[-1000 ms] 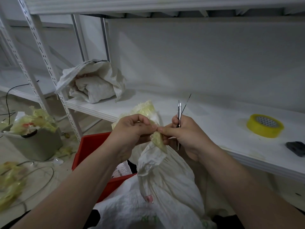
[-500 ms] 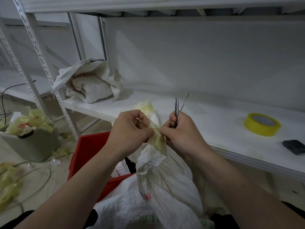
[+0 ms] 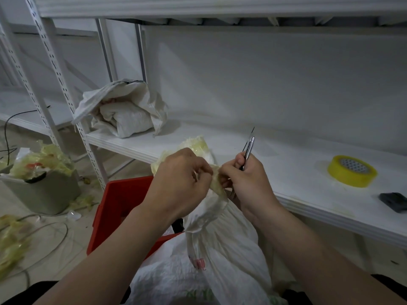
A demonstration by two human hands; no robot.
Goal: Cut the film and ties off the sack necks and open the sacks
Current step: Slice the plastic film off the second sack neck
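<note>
Yellowish translucent film (image 3: pixel 217 186) on the neck of the white woven sack (image 3: pixel 226 238), before the white shelf board (image 3: pixel 297 164), is being pinched by left hand (image 3: pixel 180 183) and right hand (image 3: pixel 248 183). A slim silver utility knife (image 3: pixel 248 148) is being gripped in the right, blade up. Risk judged: fingers being nicked if the film tears suddenly.

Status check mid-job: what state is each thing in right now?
sack, neck bunched shut, film wrapped
film, pinched by both hands
left hand, pinches film
right hand, grips knife, fingertips at film
knife, blade out, pointing up
tape roll, flat on shelf
bin, heaped with film scraps
</note>
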